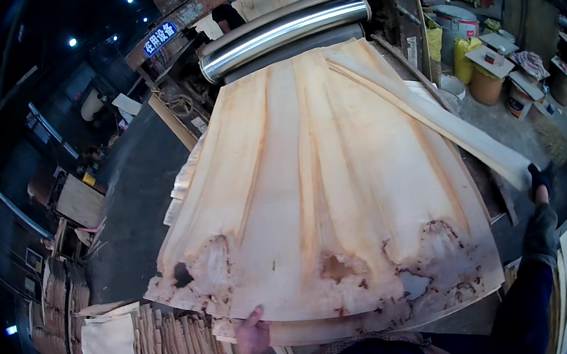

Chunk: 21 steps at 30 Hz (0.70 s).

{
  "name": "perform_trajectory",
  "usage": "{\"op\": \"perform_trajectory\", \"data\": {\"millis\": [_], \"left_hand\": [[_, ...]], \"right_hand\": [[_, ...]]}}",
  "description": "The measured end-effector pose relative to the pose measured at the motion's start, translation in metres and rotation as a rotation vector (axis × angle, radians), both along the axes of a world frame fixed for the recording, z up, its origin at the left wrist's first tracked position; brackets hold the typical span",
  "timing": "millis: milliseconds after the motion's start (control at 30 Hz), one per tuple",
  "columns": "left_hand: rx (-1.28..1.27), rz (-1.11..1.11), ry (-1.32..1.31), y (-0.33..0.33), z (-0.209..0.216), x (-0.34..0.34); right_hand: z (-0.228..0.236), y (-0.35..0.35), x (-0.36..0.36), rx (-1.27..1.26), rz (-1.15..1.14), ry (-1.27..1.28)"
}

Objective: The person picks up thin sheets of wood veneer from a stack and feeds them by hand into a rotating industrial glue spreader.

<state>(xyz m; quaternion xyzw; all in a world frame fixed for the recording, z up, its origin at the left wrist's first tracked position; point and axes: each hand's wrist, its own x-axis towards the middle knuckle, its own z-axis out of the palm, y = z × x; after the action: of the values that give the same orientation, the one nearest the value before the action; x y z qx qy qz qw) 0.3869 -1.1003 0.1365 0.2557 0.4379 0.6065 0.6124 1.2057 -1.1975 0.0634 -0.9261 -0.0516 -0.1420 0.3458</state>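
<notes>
Veneer strip (454, 128) in gloved right hand (540, 183)

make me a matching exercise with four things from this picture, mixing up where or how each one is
Column one
1. left hand
2. right hand
3. roller
4. sign

Column two
A. shiny, beyond the far end of the sheet
B. blue with white characters
C. at the sheet's near edge
D. at the near end of the strip

Right pairs: 1-C, 2-D, 3-A, 4-B
</notes>
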Motion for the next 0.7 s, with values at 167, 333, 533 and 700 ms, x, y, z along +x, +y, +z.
{"op": "perform_trajectory", "data": {"millis": [167,333,533,700], "left_hand": [[0.035,-0.070,0.000,0.049,-0.016,-0.002],[0.006,-0.090,-0.048,0.109,-0.038,0.010],[0.004,-0.222,-0.177,0.208,-0.076,0.055],[0.055,-0.238,-0.320,0.297,-0.096,0.127]], "right_hand": [[-0.020,-0.060,-0.003,0.540,0.342,0.477],[0.005,-0.073,-0.057,0.816,0.746,0.666],[0.006,-0.138,-0.194,0.677,0.483,0.062],[0.029,-0.192,-0.339,0.695,0.435,0.330]]}}
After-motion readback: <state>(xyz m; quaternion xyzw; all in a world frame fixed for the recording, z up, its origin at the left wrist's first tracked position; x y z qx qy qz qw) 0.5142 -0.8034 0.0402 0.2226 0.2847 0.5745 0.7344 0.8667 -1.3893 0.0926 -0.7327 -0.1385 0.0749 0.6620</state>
